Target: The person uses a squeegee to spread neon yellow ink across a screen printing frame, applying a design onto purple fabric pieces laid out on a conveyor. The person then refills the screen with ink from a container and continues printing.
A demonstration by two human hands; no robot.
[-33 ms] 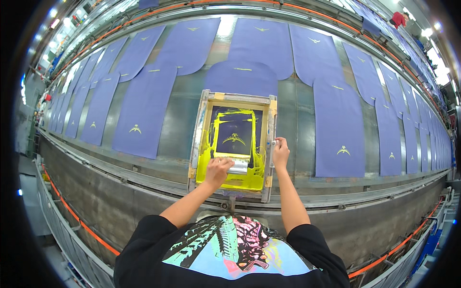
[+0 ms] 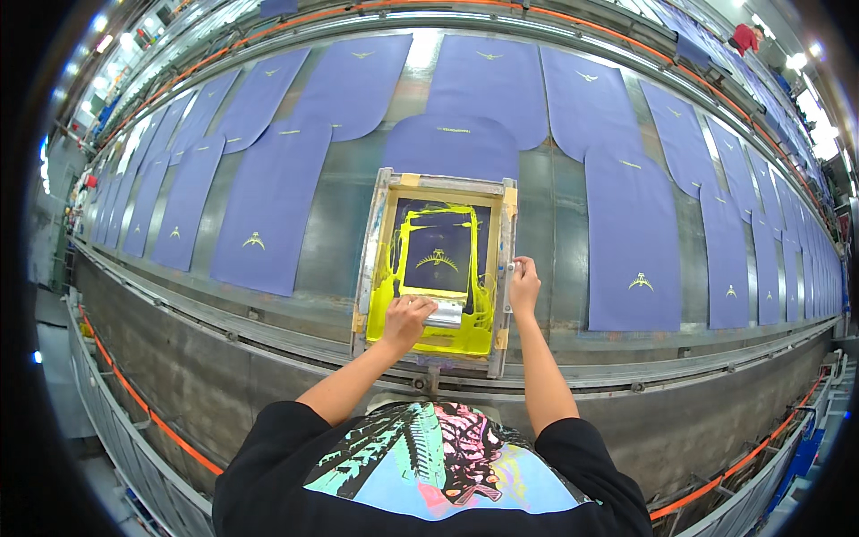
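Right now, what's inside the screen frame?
Inside the screen frame: yellow ink around a dark panel with a motif, plus a silver squeegee held by the left hand. What lies directly beneath hand and squeegee is covered.

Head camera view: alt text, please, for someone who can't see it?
A bare left hand holds a silvery tool inside a rectangular frame smeared with yellow paste; the right hand is at the frame's right side. Blue sheets with yellow designs line a long table.
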